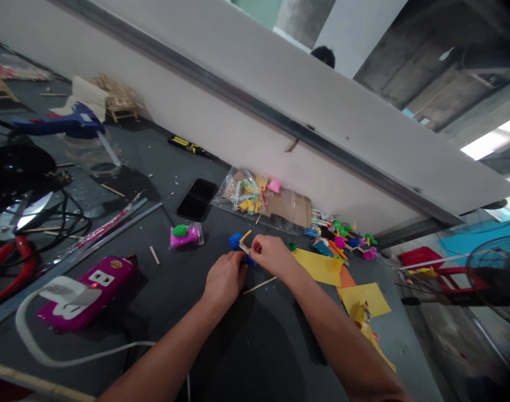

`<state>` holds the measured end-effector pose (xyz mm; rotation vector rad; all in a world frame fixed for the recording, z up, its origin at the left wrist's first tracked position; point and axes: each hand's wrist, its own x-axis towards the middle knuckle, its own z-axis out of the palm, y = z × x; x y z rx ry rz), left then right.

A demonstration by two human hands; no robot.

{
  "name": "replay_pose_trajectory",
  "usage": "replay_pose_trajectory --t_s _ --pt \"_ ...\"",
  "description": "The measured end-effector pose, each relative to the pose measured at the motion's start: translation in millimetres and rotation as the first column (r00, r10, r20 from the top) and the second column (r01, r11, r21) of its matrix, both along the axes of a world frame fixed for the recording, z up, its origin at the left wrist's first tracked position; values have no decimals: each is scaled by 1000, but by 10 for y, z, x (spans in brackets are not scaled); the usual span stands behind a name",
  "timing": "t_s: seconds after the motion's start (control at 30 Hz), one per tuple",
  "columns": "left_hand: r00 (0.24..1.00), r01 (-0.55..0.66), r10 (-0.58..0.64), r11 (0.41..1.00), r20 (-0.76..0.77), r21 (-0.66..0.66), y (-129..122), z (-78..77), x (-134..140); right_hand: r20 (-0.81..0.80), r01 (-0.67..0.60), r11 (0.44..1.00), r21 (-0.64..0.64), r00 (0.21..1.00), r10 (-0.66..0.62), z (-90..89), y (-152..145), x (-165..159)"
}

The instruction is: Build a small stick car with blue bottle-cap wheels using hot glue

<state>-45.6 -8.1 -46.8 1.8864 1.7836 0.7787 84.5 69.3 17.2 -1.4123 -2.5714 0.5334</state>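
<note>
A small piece with blue clay lumps [235, 240], a yellow strip [245, 236] and a short pale wooden stick [244, 248] is between my two hands, just above the dark table. My left hand [225, 278] is closed at its lower side, thumb and fingers pressed together against the blue clay. From the right, my right hand [272, 254] pinches at the end of the pale stick; its fingertips partly hide it. Under my wrists lies a thin wooden stick [260, 286]. A pink clay packet [184, 237] with a green lump on top sits to the left.
Behind lie a black phone [197, 199], a plastic bag [275, 201] and a utility knife [190, 147]. Yellow paper [317, 267] and clay pieces [347, 237] are on the right. A purple power strip [87, 293], scissors [18, 262] and a glue gun [77, 120] occupy the left.
</note>
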Motion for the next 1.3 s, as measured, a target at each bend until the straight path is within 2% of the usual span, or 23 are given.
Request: replay_pose_trajectory --t_s 0.17,0.43,0.77,1.07,1.3 --pt "1000 -9 9 1000 9 15 6 5 0 -56 -132 991 -32 990 130 39 89 33" --pt "998 -61 61 998 -19 -13 39 9 5 -111 -240 968 -77 967 231 -29 190 97" --pt "994 -90 89 996 -61 -12 32 62 47 -113 -205 978 -27 973 200 -103 106 168" --pt "998 -65 65 998 -24 11 6 31 101 -187 -142 990 -6 973 138 -188 -72 236" --pt "997 -46 48 998 61 -45 31 64 71 -261 -150 988 20 954 150 -182 -123 249"
